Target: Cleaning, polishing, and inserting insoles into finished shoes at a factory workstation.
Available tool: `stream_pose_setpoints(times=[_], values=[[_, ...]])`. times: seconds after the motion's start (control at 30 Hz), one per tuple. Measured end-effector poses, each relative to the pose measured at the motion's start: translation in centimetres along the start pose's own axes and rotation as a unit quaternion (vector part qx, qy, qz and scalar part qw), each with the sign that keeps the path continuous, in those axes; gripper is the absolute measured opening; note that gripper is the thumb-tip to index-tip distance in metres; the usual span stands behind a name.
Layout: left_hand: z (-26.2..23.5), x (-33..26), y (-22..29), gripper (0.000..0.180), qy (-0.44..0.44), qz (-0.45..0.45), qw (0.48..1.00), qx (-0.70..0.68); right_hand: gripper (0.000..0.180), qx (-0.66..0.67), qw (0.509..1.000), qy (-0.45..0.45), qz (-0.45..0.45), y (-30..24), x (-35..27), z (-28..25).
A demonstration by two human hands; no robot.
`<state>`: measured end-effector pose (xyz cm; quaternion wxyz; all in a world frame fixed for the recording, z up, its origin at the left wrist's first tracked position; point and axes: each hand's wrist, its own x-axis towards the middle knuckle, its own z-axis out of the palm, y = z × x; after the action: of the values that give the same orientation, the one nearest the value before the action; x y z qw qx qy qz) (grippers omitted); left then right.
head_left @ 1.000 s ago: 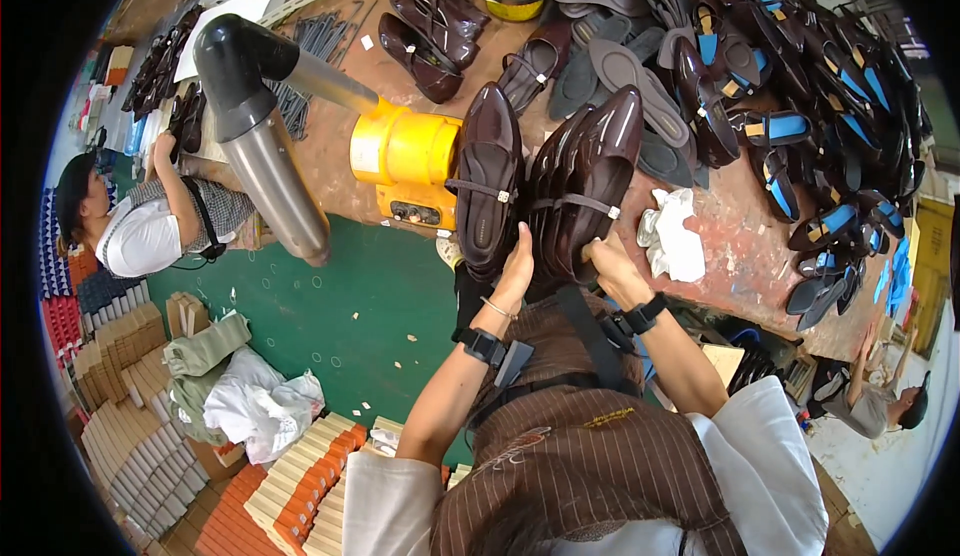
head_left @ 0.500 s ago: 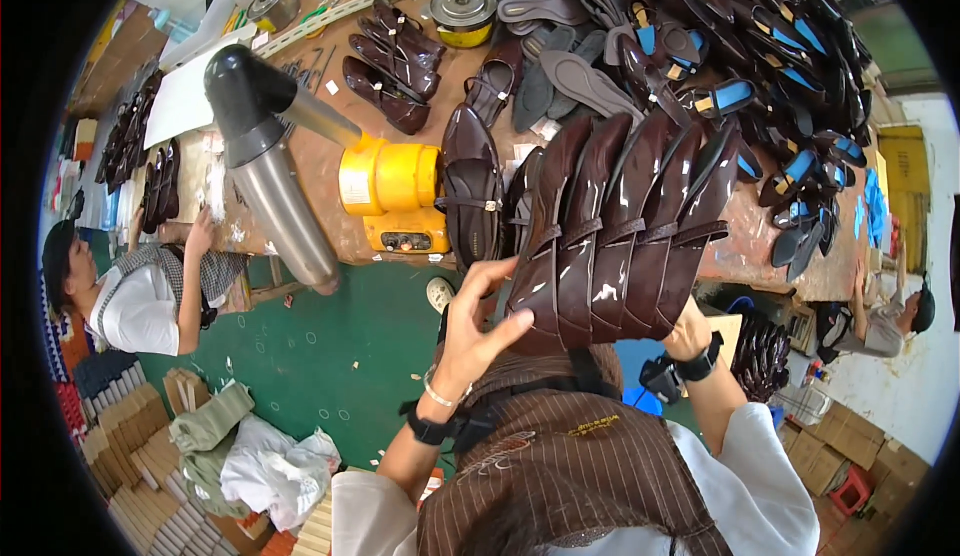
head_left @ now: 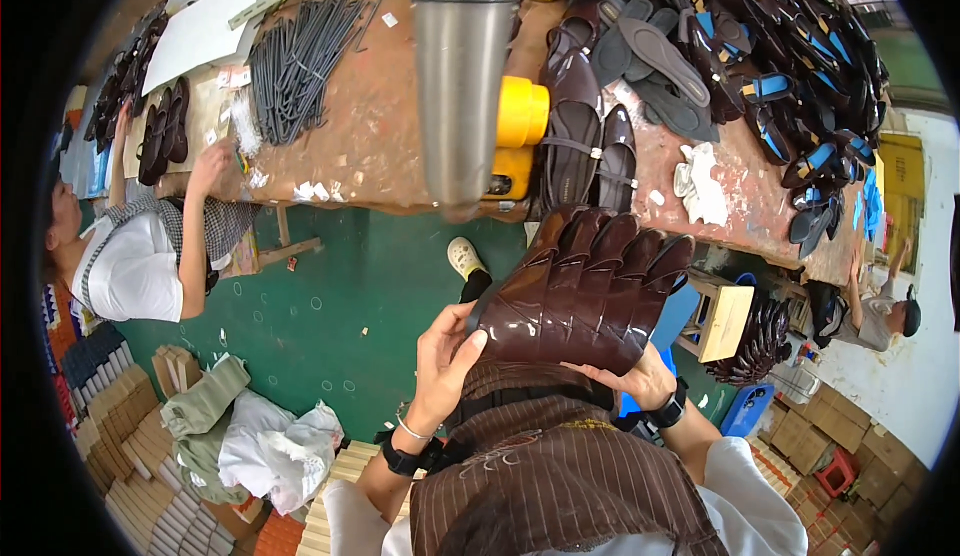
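Observation:
Between my two hands I carry a row of nested glossy dark-brown strapped shoes, in front of my striped apron. My left hand clasps the row's left end, thumb on the near side. At the lower right end, my right hand supports the row from below; some of its fingers are hidden under the shoes. Just beyond, on the table edge, lie another brown strapped shoe and a narrower one beside it.
A steel cylinder hangs before a yellow machine. Grey insoles, heaped shoes, a white crumpled cloth and black rods lie on the table. A co-worker works at left. A wooden stool stands at right.
The shoe row has come down toward my body and tipped, with my right hand now further beneath it. The view has shifted, uncovering the black rods and placing the cylinder before the yellow machine.

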<state>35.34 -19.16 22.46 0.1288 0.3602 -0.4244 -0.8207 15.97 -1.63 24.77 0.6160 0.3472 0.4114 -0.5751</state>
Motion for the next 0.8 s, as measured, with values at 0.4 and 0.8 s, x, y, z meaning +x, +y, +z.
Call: stream_pose_setpoints(times=[0.4, 0.8], values=[[-4.9, 0.7, 1.1, 0.036, 0.069, 0.082, 0.985, 0.133, 0.047, 0.328, 0.934, -0.08, 0.118, 6.7, 3.9, 0.3], [-6.1, 3.2, 2.5, 0.041, 0.086, 0.131, 0.955, 0.253, 0.045, 0.383, 0.903, -0.123, 0.15, 7.4, 8.7, 0.8]])
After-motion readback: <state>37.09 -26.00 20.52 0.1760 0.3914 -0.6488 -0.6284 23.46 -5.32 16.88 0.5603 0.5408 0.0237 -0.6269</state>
